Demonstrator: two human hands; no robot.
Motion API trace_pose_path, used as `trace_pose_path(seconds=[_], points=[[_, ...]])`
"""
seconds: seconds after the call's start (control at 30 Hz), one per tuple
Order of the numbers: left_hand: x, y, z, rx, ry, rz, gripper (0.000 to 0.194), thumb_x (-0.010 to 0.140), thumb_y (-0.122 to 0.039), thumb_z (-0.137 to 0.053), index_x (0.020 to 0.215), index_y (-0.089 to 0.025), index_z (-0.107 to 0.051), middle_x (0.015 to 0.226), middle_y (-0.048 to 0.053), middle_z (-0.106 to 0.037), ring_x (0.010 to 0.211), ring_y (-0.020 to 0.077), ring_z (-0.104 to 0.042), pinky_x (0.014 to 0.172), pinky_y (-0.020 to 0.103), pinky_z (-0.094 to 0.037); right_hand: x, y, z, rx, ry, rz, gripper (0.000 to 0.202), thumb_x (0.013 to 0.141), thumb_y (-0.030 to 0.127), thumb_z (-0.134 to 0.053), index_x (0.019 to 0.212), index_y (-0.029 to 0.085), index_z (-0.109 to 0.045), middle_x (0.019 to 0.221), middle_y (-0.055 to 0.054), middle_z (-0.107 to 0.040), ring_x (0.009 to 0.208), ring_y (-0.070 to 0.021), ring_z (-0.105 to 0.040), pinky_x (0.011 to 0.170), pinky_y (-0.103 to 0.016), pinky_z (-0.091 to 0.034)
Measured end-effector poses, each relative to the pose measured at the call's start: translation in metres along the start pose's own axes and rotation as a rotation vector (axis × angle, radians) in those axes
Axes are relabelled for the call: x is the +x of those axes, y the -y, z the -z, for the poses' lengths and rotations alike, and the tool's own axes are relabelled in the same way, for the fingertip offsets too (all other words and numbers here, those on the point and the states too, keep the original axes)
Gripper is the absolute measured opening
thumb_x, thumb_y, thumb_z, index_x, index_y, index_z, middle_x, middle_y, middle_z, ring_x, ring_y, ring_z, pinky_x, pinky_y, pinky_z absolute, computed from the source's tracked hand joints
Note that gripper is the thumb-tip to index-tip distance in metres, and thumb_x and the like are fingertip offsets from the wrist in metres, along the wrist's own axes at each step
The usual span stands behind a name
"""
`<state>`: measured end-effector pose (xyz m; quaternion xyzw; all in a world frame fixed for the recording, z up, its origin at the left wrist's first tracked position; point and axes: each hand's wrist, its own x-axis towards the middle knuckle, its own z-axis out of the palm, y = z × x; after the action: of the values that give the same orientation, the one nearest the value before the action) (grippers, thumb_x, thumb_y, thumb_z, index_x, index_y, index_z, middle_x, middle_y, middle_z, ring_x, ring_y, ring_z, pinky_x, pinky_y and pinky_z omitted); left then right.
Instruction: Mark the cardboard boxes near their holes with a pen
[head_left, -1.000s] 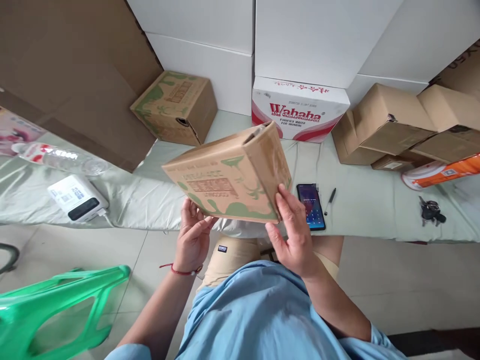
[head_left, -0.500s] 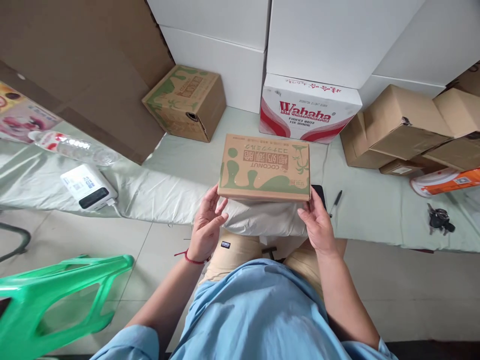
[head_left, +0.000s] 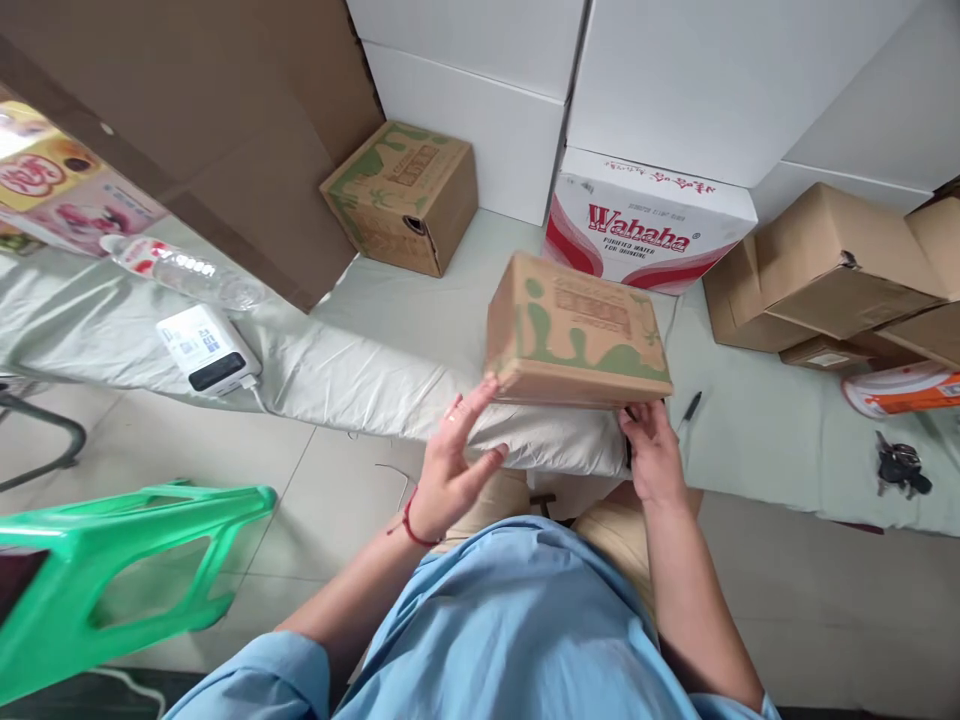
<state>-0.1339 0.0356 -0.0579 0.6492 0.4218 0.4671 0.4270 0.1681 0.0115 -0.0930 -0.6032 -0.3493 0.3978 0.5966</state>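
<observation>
A brown carton with green splashes (head_left: 581,325) is tilted near the front edge of the cloth-covered table (head_left: 390,320), its left side and top showing. My left hand (head_left: 457,470) has its fingers and thumb apart, with the fingertips at the carton's lower left corner. At the lower right corner, my right hand (head_left: 652,450) grips the carton, some fingers hidden beneath it. A dark object, partly hidden, lies behind my right hand.
A similar carton (head_left: 405,195) and a Wahaha box (head_left: 645,225) stand behind. Brown boxes (head_left: 832,270), a pen (head_left: 691,408) and keys (head_left: 902,465) are right. Left are a bottle (head_left: 187,272), a white device (head_left: 206,350) and a green stool (head_left: 150,560).
The carton has turned and tilted, so its left side now shows. My left hand has opened wider at its corner. The view has shifted slightly left.
</observation>
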Motion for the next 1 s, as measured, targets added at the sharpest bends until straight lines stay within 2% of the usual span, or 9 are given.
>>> trace_pose_path(seconds=[0.07,0.17,0.27,0.4,0.53,0.63,0.73,0.87,1.0], points=[[-0.004,-0.024,-0.007,0.13,0.075,-0.196,0.074,0.099,-0.025,-0.075,0.168,-0.039,-0.056,0.171,0.008,-0.06,0.162,0.0379,-0.054,0.145,0.066,-0.018,0.002,0.004,0.004,0.045,-0.018,-0.028,0.057,0.083,0.049,-0.09,0.133,0.029,-0.071,0.133,-0.008,-0.076,0.135,-0.0265,-0.068,0.128,-0.056,-0.049],[-0.003,-0.043,-0.017,0.172,0.088,-0.345,0.077,0.099,-0.019,-0.072,0.171,-0.038,-0.051,0.175,0.009,-0.055,0.163,0.0356,-0.053,0.143,0.062,-0.03,0.001,0.006,0.007,0.084,-0.048,-0.078,0.054,0.079,0.05,-0.093,0.125,0.029,-0.073,0.119,-0.005,-0.076,0.12,-0.0239,-0.072,0.12,-0.052,-0.055],[0.0,-0.035,-0.018,0.062,-0.05,-0.243,0.066,0.102,-0.022,-0.073,0.165,-0.033,-0.058,0.175,0.013,-0.053,0.167,0.0359,-0.046,0.138,0.06,-0.041,-0.005,0.006,0.005,0.036,-0.05,-0.057,0.052,0.082,0.051,-0.092,0.125,0.028,-0.074,0.115,-0.005,-0.076,0.117,-0.0242,-0.072,0.118,-0.052,-0.058],[-0.003,-0.005,-0.006,-0.186,-0.21,0.046,0.054,0.103,-0.031,-0.077,0.155,-0.039,-0.062,0.172,0.009,-0.054,0.168,0.0337,-0.043,0.133,0.058,-0.047,-0.018,0.012,-0.005,-0.058,0.002,0.075,0.062,0.093,0.052,-0.084,0.149,0.031,-0.068,0.15,-0.009,-0.073,0.143,-0.0293,-0.066,0.127,-0.057,-0.051],[-0.011,0.013,0.005,-0.268,-0.26,0.204,0.066,0.099,-0.043,-0.081,0.161,-0.044,-0.057,0.174,0.007,-0.051,0.165,0.036,-0.047,0.128,0.057,-0.052,-0.028,0.03,-0.016,-0.136,0.107,0.186,0.06,0.101,0.05,-0.078,0.156,0.031,-0.066,0.163,-0.009,-0.066,0.152,-0.0295,-0.062,0.131,-0.054,-0.049],[-0.012,0.006,0.01,-0.235,-0.294,0.165,0.071,0.097,-0.045,-0.081,0.164,-0.043,-0.057,0.174,0.005,-0.053,0.165,0.0372,-0.046,0.135,0.059,-0.042,-0.033,0.047,-0.017,-0.172,0.131,0.259,0.061,0.104,0.046,-0.075,0.162,0.032,-0.062,0.165,-0.01,-0.064,0.152,-0.0299,-0.063,0.133,-0.055,-0.048],[-0.004,-0.013,0.013,-0.233,-0.357,0.028,0.068,0.095,-0.045,-0.081,0.161,-0.04,-0.063,0.162,0.005,-0.066,0.158,0.0362,-0.055,0.138,0.058,-0.035,-0.037,0.065,-0.015,-0.189,0.1,0.337,0.055,0.106,0.047,-0.07,0.159,0.034,-0.065,0.17,-0.008,-0.059,0.159,-0.0333,-0.056,0.136,-0.059,-0.045],[0.011,-0.036,0.016,-0.322,-0.384,-0.103,0.061,0.093,-0.044,-0.081,0.152,-0.034,-0.072,0.147,0.006,-0.077,0.147,0.0344,-0.066,0.136,0.054,-0.042,-0.037,0.08,-0.009,-0.159,0.079,0.404,0.057,0.106,0.056,-0.065,0.16,0.036,-0.065,0.173,-0.005,-0.057,0.166,-0.037,-0.048,0.138,-0.062,-0.041],[0.016,-0.038,0.016,-0.349,-0.333,-0.083,0.055,0.092,-0.043,-0.083,0.146,-0.035,-0.076,0.151,0.004,-0.075,0.15,0.0339,-0.064,0.132,0.05,-0.048,-0.036,0.083,-0.006,-0.175,0.066,0.393,0.064,0.104,0.06,-0.065,0.163,0.036,-0.061,0.174,-0.006,-0.055,0.164,-0.0385,-0.05,0.136,-0.064,-0.042]])
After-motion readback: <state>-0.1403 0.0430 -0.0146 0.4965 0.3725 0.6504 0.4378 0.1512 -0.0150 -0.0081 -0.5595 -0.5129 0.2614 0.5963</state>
